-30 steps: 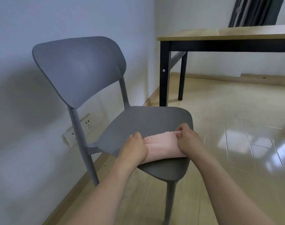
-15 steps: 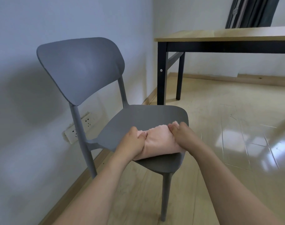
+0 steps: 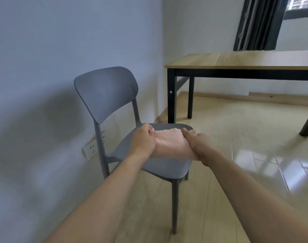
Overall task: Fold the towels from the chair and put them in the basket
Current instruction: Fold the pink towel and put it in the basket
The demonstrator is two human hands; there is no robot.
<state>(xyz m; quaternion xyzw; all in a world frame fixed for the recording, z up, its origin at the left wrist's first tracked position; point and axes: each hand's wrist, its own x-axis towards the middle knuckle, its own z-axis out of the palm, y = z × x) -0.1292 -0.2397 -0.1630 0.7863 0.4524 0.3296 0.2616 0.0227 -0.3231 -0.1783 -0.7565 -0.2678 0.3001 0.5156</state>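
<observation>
Towel: a pink towel [image 3: 169, 144], folded into a small wad, sits at centre frame, held just above or on the seat of the grey chair [image 3: 107, 95]; whether it is touching the seat cannot be told.
Left grip: the left hand [image 3: 143, 142] has its fingers curled round the towel's left end, clamped on it.
Right grip: the right hand [image 3: 196, 142] has fingers wrapped over the towel's right end, likewise clamped on it.
Step in hand: by my judgement the fold is done or nearly so, and the towel is about to be carried off to the basket.
Basket: nowhere in view, so its place is unknown from here.
Risk, unfolding: the towel is soft and limp; if either hand lets go early, the loose far edge could flop open and the fold would be lost.
Risk, dropping: both hands hold only the ends, so the middle may sag and slip out onto the floor [image 3: 255, 155].
Risk, snagging: swinging right, the arms could brush the dark leg of the desk [image 3: 237, 60] at mid right of the frame.
Writing: no brand, label or readable text anywhere; the wall socket [image 3: 91, 149] at lower left bears none that can be read.
</observation>
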